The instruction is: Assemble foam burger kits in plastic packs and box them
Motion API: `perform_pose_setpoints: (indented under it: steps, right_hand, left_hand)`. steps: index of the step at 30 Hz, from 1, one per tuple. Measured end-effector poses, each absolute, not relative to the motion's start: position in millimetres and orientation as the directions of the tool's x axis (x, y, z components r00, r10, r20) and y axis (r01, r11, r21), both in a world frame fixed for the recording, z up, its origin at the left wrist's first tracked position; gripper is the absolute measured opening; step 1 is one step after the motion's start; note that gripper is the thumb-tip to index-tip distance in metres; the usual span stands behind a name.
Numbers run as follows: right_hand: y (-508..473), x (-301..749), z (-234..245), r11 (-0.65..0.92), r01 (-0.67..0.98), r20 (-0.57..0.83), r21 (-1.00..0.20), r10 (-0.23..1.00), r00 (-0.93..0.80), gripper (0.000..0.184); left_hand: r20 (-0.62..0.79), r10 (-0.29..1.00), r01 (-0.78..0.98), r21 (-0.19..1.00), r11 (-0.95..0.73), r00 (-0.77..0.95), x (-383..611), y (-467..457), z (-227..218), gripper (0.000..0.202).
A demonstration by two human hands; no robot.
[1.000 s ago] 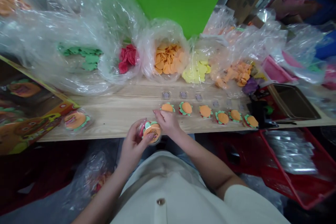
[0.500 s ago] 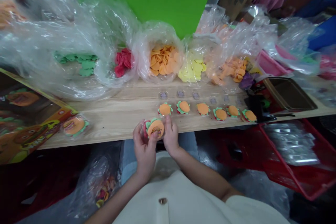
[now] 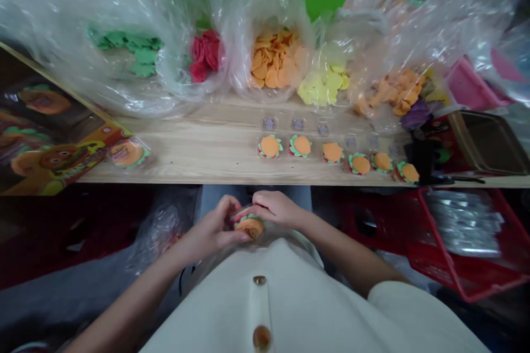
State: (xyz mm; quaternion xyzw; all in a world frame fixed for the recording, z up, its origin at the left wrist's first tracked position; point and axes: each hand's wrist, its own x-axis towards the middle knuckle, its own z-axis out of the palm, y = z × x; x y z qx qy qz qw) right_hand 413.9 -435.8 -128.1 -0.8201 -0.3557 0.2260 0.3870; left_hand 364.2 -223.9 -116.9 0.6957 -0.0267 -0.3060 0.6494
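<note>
A long wooden table (image 3: 215,149) ran across in front of me, with clear plastic bags (image 3: 62,11) heaped along its far side. They held green foam cut-outs (image 3: 128,52), red ones (image 3: 205,55), orange discs (image 3: 269,60) and yellow pieces (image 3: 321,85). A printed cardboard box (image 3: 53,143) with cartoon burgers on it lay at the left end, and a red plastic crate (image 3: 455,284) sat below the table on the right.

Six packaged burgers (image 3: 332,152) stood in a row along the tabletop, and another packaged burger (image 3: 127,153) lay beside the box.

My left hand (image 3: 211,229) and right hand (image 3: 275,208) were just below the table's front edge, close to my cream top (image 3: 290,298). Between them I held a foam burger (image 3: 249,226) in a clear packet. My fingers were closed around it from both sides, the right ones curving over its top. It was round and flat, with no clear long axis. Its orange bun seemed tilted up toward me, though my fingers hid too much to be sure.
</note>
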Motion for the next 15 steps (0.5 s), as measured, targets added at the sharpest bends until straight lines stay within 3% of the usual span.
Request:
perform_pose_setpoints:
  steps: [4,6,9,12,15]
  right_hand:
    - [-442,397,-135,-0.499,0.432,-0.096,-0.751,0.731,0.676,0.031]
    - [-445,390,-133,-0.508,0.436,-0.098,-0.743,0.727,0.680,0.033]
    - [-447,383,-133,-0.497,0.439,-0.074,-0.748,0.721,0.690,0.034]
    - [-443,382,-134,-0.484,0.422,-0.071,-0.767,0.717,0.693,0.035]
    - [-438,388,-135,-0.429,0.432,-0.057,-0.794,0.759,0.649,0.032]
  left_hand:
    - [-0.460,-0.299,0.471,0.881,-0.038,0.836,347,-225,-126,0.014]
    - [-0.505,-0.186,0.504,0.862,-0.058,0.843,339,-229,-129,0.013]
    - [-0.546,-0.129,0.541,0.838,-0.073,0.828,333,-233,-128,0.017]
    - [-0.520,-0.242,0.514,0.853,-0.093,0.819,343,-231,-121,0.018]
    - [-0.400,-0.502,0.371,0.914,-0.161,0.767,364,-228,-111,0.016]
